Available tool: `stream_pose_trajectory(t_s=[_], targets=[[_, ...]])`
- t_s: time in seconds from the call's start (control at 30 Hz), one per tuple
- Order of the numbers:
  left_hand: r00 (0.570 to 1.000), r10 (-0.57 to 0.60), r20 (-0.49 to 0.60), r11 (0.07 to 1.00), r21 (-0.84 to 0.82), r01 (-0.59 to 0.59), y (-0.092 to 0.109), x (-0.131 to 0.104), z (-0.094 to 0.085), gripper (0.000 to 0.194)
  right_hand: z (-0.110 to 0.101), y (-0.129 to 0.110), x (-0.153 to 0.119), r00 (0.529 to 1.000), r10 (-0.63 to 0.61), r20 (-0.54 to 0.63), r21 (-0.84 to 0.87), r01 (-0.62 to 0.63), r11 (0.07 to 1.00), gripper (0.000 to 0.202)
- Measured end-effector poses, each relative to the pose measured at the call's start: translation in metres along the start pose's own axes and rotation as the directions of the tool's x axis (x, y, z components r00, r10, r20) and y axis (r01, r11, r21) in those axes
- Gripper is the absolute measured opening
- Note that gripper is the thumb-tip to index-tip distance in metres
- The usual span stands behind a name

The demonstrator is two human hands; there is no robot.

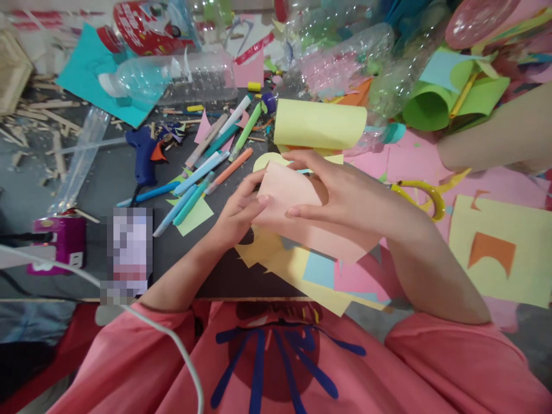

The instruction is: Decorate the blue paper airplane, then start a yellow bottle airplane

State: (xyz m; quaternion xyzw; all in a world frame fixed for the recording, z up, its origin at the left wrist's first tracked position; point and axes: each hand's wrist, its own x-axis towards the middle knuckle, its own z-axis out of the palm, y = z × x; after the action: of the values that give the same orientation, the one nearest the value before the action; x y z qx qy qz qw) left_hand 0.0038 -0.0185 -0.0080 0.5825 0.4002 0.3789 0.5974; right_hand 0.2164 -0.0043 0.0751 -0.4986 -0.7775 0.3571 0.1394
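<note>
Both hands hold a pale pink sheet of paper (287, 190) above the table's front edge. My left hand (241, 210) grips its left side, thumb on top and the other fingers behind. On the right, my right hand (323, 187) curves round the sheet with thumb and fingers, and the paper bends under them. Yellow, blue and pink paper pieces (319, 267) lie below the sheet. Just beyond my hands rests a curled pale yellow sheet (319, 123).
Markers (202, 172), a blue glue gun (144, 155) and a phone (129, 250) are at the left. Yellow-handled scissors (420, 195) lie right of my right hand. Plastic bottles (172, 75) fill the back. Another person's arm (495, 135) reaches in at the right.
</note>
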Motion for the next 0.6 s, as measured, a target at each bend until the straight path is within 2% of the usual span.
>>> stream_pose_trajectory(t_s=[0.07, 0.13, 0.23, 0.3, 0.37, 0.43, 0.5, 0.6], targets=[[0.999, 0.015, -0.036, 1.0, 0.027, -0.014, 0.0, -0.001, 0.0, 0.058, -0.004, 0.004, -0.001, 0.999, 0.007, 0.051, -0.012, -0.006, 1.0, 0.055], [0.99, 0.048, -0.133, 0.998, 0.052, -0.041, 0.0, -0.001, -0.001, 0.056, -0.008, 0.008, 0.0, 0.995, 0.005, 0.1, -0.011, -0.004, 1.0, 0.046], [0.934, 0.152, -0.325, 0.987, 0.092, -0.129, 0.002, 0.004, -0.006, 0.052, -0.011, 0.013, 0.005, 0.983, -0.01, 0.185, 0.039, 0.003, 0.999, 0.038], [0.919, 0.159, -0.36, 0.987, 0.056, -0.148, 0.004, 0.009, -0.01, 0.05, -0.012, 0.016, 0.01, 0.962, -0.034, 0.269, 0.108, 0.005, 0.994, 0.035], [0.964, 0.061, -0.258, 0.997, -0.04, -0.073, 0.006, 0.013, -0.012, 0.053, -0.012, 0.018, 0.014, 0.94, -0.058, 0.336, 0.176, -0.002, 0.984, 0.031], [0.993, -0.022, -0.113, 0.997, -0.073, 0.014, 0.01, 0.014, -0.011, 0.058, -0.01, 0.022, 0.017, 0.935, -0.056, 0.35, 0.224, -0.025, 0.974, 0.028], [0.995, -0.094, -0.018, 0.995, -0.028, 0.094, 0.014, 0.013, -0.008, 0.057, -0.009, 0.028, 0.019, 0.945, -0.047, 0.322, 0.266, -0.043, 0.963, 0.029], [0.972, -0.232, 0.029, 0.973, 0.019, 0.231, 0.02, 0.01, -0.004, 0.049, -0.007, 0.036, 0.021, 0.956, -0.064, 0.286, 0.341, -0.039, 0.939, 0.033]])
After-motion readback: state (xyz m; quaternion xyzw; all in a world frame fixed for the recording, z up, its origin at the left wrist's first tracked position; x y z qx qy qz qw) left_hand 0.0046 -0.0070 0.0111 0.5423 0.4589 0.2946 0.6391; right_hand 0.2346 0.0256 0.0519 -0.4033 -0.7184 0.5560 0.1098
